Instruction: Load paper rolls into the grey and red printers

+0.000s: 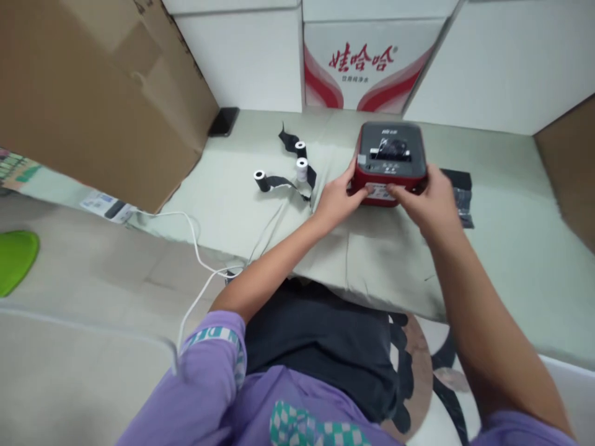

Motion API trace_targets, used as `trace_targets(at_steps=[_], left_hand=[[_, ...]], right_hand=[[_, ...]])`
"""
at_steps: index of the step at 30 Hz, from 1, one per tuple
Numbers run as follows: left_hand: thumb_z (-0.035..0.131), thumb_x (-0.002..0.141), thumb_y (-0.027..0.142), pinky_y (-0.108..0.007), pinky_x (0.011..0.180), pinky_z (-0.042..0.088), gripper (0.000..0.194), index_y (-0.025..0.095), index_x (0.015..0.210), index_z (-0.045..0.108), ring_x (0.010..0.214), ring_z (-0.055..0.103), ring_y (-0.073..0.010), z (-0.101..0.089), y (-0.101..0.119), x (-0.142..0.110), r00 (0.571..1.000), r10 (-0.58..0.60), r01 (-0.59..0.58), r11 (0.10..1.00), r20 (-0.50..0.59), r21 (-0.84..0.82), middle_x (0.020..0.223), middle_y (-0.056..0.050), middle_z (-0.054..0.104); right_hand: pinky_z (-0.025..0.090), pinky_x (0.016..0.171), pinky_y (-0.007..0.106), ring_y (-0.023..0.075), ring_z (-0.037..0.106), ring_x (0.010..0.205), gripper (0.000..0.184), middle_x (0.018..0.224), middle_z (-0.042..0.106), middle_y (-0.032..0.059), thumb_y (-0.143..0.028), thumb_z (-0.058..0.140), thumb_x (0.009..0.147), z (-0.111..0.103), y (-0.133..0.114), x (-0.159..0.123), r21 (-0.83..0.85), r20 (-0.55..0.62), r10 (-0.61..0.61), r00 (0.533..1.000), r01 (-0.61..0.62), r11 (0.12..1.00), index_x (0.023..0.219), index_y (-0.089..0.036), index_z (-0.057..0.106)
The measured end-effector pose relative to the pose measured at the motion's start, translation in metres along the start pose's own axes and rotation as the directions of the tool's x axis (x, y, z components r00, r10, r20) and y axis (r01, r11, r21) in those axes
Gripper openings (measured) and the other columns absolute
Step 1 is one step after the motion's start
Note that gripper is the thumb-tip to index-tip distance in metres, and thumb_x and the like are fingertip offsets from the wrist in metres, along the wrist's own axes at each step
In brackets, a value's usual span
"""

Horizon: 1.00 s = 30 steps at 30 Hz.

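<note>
A small red and black printer [392, 152] sits near the back of the cloth-covered table, with a slot on top and a crumpled dark strip [393, 147] at the slot. My left hand [341, 193] grips its left front corner, thumb on the front face. On the opposite side my right hand [430, 198] holds the right front corner, its thumb pressed near the white front label [379, 191]. Left of the printer stand three small rolls, one a dark roll [263, 181] with a white core, trailing curled black strips [281, 182].
Flat black pieces [460, 197] lie right of the printer. White cartons [367, 68] line the back, with a brown cardboard box [102, 93] at left. A phone [224, 121] rests in the back left corner. A white cable [193, 238] hangs over the front edge.
</note>
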<state>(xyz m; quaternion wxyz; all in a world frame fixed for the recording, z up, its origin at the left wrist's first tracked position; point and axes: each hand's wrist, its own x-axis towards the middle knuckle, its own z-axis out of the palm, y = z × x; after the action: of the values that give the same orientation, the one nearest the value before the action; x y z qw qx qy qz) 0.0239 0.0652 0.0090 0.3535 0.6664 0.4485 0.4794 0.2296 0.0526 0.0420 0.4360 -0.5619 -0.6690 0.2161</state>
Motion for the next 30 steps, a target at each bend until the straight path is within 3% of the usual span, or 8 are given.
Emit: trace_targets(at_steps=[5, 11, 15, 19, 27, 30], left_hand=[[0.071, 0.092, 0.048, -0.043, 0.114, 0.051, 0.071, 0.030, 0.156, 0.047, 0.134, 0.062, -0.0288, -0.003, -0.008, -0.015, 0.999, -0.039, 0.039, 0.999, -0.011, 0.020, 0.141, -0.004, 0.069], [0.059, 0.096, 0.062, -0.042, 0.119, 0.046, 0.070, 0.028, 0.156, 0.046, 0.141, 0.057, -0.0278, 0.002, -0.006, -0.012, 0.994, -0.037, 0.033, 0.999, -0.099, -0.043, 0.149, -0.006, 0.061], [0.056, 0.097, 0.064, -0.043, 0.121, 0.045, 0.068, 0.032, 0.155, 0.043, 0.144, 0.053, -0.0267, 0.000, -0.004, -0.013, 0.996, 0.017, -0.019, 1.000, -0.092, -0.019, 0.158, -0.006, 0.053], [0.054, 0.100, 0.060, -0.040, 0.118, 0.047, 0.054, 0.031, 0.145, 0.052, 0.146, 0.052, -0.0257, -0.003, -0.001, -0.015, 0.994, 0.071, -0.070, 0.997, -0.079, 0.025, 0.162, -0.006, 0.048], [0.054, 0.100, 0.057, -0.042, 0.116, 0.047, 0.043, 0.031, 0.134, 0.055, 0.147, 0.050, -0.0260, -0.004, -0.010, -0.009, 0.999, 0.011, -0.014, 0.998, -0.052, -0.061, 0.167, -0.007, 0.040], [0.051, 0.101, 0.057, -0.042, 0.117, 0.046, 0.039, 0.030, 0.130, 0.056, 0.144, 0.053, -0.0249, 0.000, -0.017, -0.006, 0.998, -0.011, 0.005, 0.995, -0.060, -0.100, 0.160, -0.008, 0.049]], right_hand=[[0.055, 0.101, 0.052, 0.0336, 0.064, 0.121, 0.065, 0.125, 0.066, 0.0126, -0.042, 0.079, 0.079, 0.019, 0.006, -0.015, -0.003, -0.019, 0.062, 0.998, -0.062, 0.998, 0.138, -0.024, 0.056], [0.049, 0.110, 0.057, 0.0348, 0.050, 0.139, 0.078, 0.147, 0.050, 0.0142, -0.050, 0.071, 0.084, 0.042, 0.014, -0.031, 0.048, -0.174, 0.029, 0.984, -0.021, 0.999, 0.152, -0.028, 0.040], [0.047, 0.112, 0.054, 0.0335, 0.054, 0.133, 0.076, 0.142, 0.052, 0.0152, -0.049, 0.073, 0.082, 0.044, 0.016, -0.033, 0.065, -0.198, 0.022, 0.980, -0.010, 0.998, 0.149, -0.026, 0.044], [0.050, 0.110, 0.051, 0.0326, 0.054, 0.132, 0.074, 0.143, 0.052, 0.0149, -0.050, 0.072, 0.084, 0.041, 0.017, -0.031, 0.108, -0.184, 0.030, 0.982, -0.010, 0.994, 0.149, -0.026, 0.044], [0.052, 0.108, 0.049, 0.0309, 0.056, 0.132, 0.075, 0.145, 0.051, 0.0148, -0.053, 0.069, 0.086, 0.044, 0.019, -0.035, 0.153, -0.164, 0.051, 0.985, -0.026, 0.988, 0.151, -0.027, 0.042], [0.050, 0.110, 0.052, 0.0323, 0.054, 0.135, 0.076, 0.146, 0.049, 0.0156, -0.053, 0.070, 0.085, 0.046, 0.020, -0.037, 0.170, -0.181, 0.043, 0.983, -0.012, 0.985, 0.151, -0.026, 0.041]])
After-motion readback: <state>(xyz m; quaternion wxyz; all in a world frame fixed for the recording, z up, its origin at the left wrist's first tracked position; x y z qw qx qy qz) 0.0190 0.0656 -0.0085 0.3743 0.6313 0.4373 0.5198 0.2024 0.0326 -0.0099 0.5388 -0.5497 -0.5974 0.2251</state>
